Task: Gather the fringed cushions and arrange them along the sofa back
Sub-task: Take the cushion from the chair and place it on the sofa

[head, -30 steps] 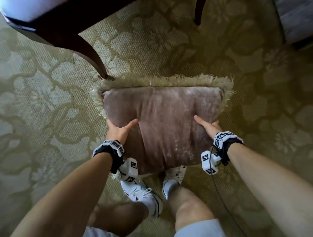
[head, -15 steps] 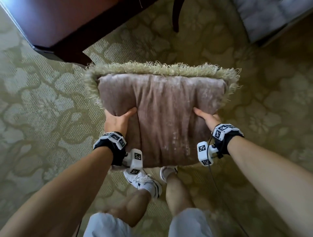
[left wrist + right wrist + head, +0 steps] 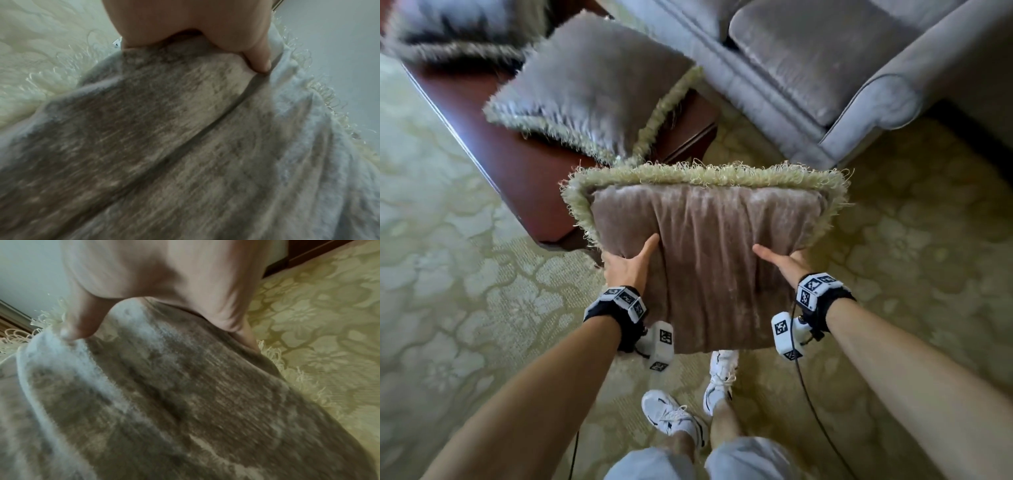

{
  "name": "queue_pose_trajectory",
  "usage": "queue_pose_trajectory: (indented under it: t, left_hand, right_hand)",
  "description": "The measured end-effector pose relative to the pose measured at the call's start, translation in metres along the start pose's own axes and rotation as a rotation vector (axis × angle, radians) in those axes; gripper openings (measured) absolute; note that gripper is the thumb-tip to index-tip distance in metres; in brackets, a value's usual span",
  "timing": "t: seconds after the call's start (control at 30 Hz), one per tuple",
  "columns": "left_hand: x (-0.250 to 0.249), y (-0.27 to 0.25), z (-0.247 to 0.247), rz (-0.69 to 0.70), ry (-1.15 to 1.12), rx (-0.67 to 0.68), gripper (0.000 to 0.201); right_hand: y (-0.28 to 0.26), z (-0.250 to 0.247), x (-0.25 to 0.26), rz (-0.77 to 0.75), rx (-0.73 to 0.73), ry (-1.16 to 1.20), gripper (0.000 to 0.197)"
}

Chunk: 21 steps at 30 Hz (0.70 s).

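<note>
I hold a brown velvet cushion with a pale green fringe (image 3: pixel 709 246) out in front of me, above the carpet. My left hand (image 3: pixel 628 265) grips its left edge, thumb on top (image 3: pixel 259 53) and fingers underneath. My right hand (image 3: pixel 784 262) grips the right edge the same way, thumb (image 3: pixel 80 321) pressed into the velvet (image 3: pixel 185 394). A second fringed cushion (image 3: pixel 592 85) lies on the dark wooden table (image 3: pixel 517 171), and part of a third (image 3: pixel 455 31) shows at the top left. The grey sofa (image 3: pixel 825 61) stands ahead to the right.
The table's near corner (image 3: pixel 561 240) is just left of the held cushion. The sofa's rolled arm (image 3: pixel 887 99) juts out at the right. Patterned green carpet (image 3: pixel 911 257) covers the floor. My white shoes (image 3: pixel 671 418) and a trailing cable (image 3: pixel 811 404) are below.
The cushion has risen from the floor, still held by both hands. My view has swung up and forward, bringing the sofa, the table top and two more cushions into sight.
</note>
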<state>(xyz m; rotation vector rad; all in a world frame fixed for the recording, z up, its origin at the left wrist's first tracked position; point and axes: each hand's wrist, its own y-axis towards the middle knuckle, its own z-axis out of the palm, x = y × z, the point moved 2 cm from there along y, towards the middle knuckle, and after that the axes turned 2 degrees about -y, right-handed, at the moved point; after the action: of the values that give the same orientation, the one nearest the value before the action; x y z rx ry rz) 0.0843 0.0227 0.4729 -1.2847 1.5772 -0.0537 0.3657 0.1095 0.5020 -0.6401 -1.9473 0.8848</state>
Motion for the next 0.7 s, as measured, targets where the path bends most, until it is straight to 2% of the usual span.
queue_pose_trajectory:
  t: [0.1, 0.17, 0.3, 0.37, 0.53, 0.63, 0.7]
  left_hand:
    - [-0.046, -0.031, 0.000, 0.013, 0.032, -0.026, 0.126]
    - [-0.072, -0.046, 0.001, 0.030, 0.055, -0.041, 0.130]
    - [-0.136, -0.074, 0.008, 0.093, 0.016, -0.054, 0.120]
    - [-0.169, -0.084, 0.012, 0.131, 0.006, -0.067, 0.118]
    - [-0.242, -0.104, 0.019, 0.244, -0.041, -0.047, 0.121]
    - [-0.288, -0.112, 0.024, 0.309, -0.043, -0.040, 0.119]
    - [-0.319, -0.112, 0.030, 0.348, -0.051, -0.046, 0.116]
  right_hand:
    - [-0.030, -0.036, 0.030, -0.050, -0.047, -0.005, 0.119]
    - [-0.040, -0.056, 0.044, -0.070, -0.067, 0.005, 0.121]
    - [-0.064, -0.102, 0.087, -0.131, -0.088, 0.053, 0.109]
    - [-0.072, -0.124, 0.108, -0.188, -0.124, 0.082, 0.110]
    - [-0.091, -0.171, 0.160, -0.270, -0.214, 0.186, 0.131]
    - [-0.076, -0.194, 0.184, -0.308, -0.258, 0.181, 0.155]
    - [-0.080, -0.207, 0.207, -0.326, -0.283, 0.179, 0.157]
